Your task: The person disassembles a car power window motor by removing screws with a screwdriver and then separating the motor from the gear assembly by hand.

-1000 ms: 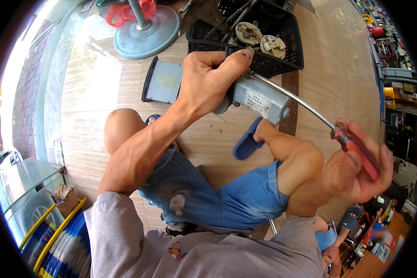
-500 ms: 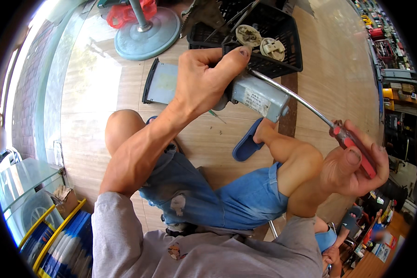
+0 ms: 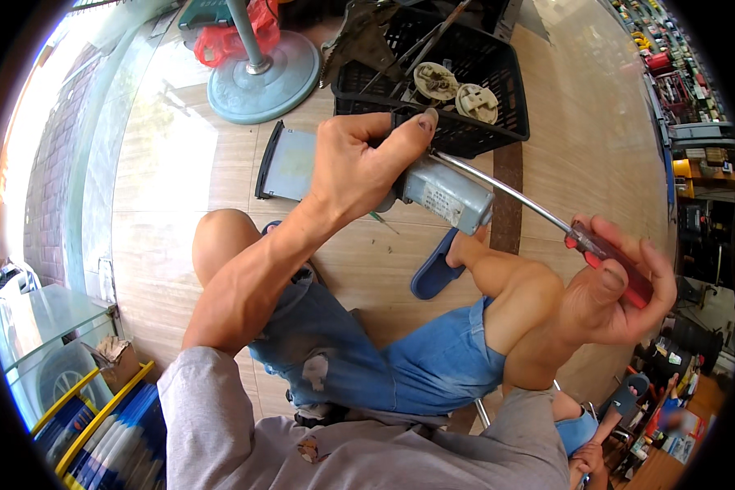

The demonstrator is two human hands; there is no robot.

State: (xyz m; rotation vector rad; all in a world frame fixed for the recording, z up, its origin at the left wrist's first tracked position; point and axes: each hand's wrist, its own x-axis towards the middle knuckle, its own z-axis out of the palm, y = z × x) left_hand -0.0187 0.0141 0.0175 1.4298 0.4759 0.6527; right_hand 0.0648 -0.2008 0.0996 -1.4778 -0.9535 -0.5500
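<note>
My left hand point(image 3: 359, 159) is closed around the dark end of a small grey metal motor point(image 3: 449, 194), which has a printed label on its side. Its thumb lies along the top, near a long screwdriver point(image 3: 506, 189) whose shaft reaches the motor's dark end; the tip is hidden by the thumb. To the right, my right hand point(image 3: 621, 290) has its fingers wrapped loosely about the red, see-through handle. The motor is held in the air above the floor between my knees.
Beyond the motor stands a black plastic crate point(image 3: 510, 98) with round cream parts point(image 3: 476, 103) and metal pieces. A flat grey device point(image 3: 290, 163) lies on the tiles behind my left hand. A round stand base point(image 3: 263, 77) is farther left. Another person's hands point(image 3: 588, 457) show at lower right.
Both hands, the motor and the screwdriver sit slightly differently: the left hand and motor appear lower in view, and the screwdriver handle has shifted a little left. Both grips are kept.
</note>
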